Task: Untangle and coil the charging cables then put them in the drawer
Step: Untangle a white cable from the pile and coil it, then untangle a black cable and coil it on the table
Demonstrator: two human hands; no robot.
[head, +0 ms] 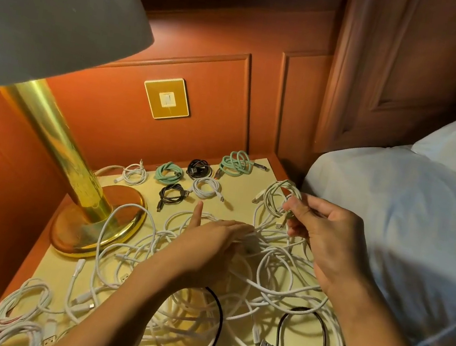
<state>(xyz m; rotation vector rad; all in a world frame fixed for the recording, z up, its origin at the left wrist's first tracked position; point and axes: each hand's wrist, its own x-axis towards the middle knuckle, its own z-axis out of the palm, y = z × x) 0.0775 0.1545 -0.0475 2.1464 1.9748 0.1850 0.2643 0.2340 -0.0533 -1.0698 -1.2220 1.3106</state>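
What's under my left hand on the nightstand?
Your left hand lies on the tangle of white cables; a black cable emerges below the wrist. Whatever lies directly beneath the palm is hidden.

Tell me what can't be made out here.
Head view only.
Drawer: nowhere in frame.
Lamp shade: cut by top and left edges.
Tangled white cables: partly under the left hand.
White coil: partly behind the right hand's fingers.
Wall plate: marking too small.
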